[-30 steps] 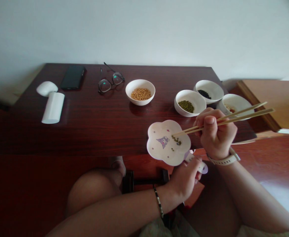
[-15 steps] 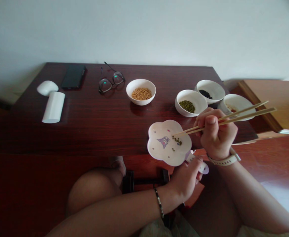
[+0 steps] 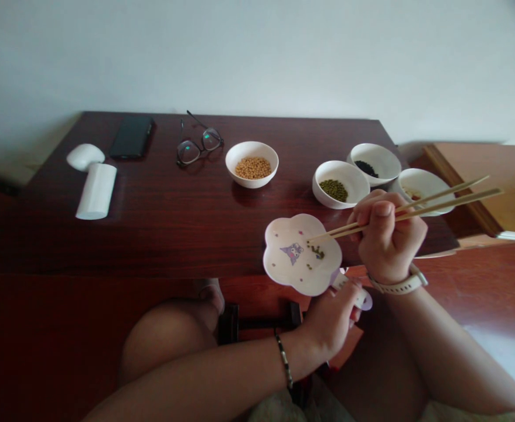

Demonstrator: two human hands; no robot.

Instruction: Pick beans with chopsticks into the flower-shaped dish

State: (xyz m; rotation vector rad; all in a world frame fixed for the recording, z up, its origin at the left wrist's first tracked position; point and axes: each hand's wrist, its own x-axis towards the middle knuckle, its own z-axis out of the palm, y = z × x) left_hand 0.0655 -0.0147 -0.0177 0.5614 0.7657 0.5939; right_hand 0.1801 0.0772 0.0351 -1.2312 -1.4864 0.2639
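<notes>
My left hand [image 3: 331, 319] grips the handle of a white flower-shaped dish [image 3: 283, 266] with a purple cartoon print, holding it just over the near edge of the dark wooden table [image 3: 173, 205]. Several green beans [image 3: 315, 252] lie in the dish. My right hand [image 3: 386, 237], a white watch on its wrist, is closed round a pair of wooden chopsticks [image 3: 433, 202]. Their tips hover just above the beans at the dish's middle. A white bowl of green beans [image 3: 340, 183] stands just beyond my right hand.
Farther back stand a bowl of yellow beans [image 3: 252, 163], a bowl of black beans [image 3: 374, 163] and a bowl with reddish bits [image 3: 419, 186]. Glasses [image 3: 198, 143], a phone [image 3: 131, 137] and two white objects [image 3: 92, 179] lie at the left. A lighter wooden surface [image 3: 490, 181] adjoins on the right.
The chopsticks' rear ends have swung slightly up and to the right. The dish and both hands have hardly shifted.
</notes>
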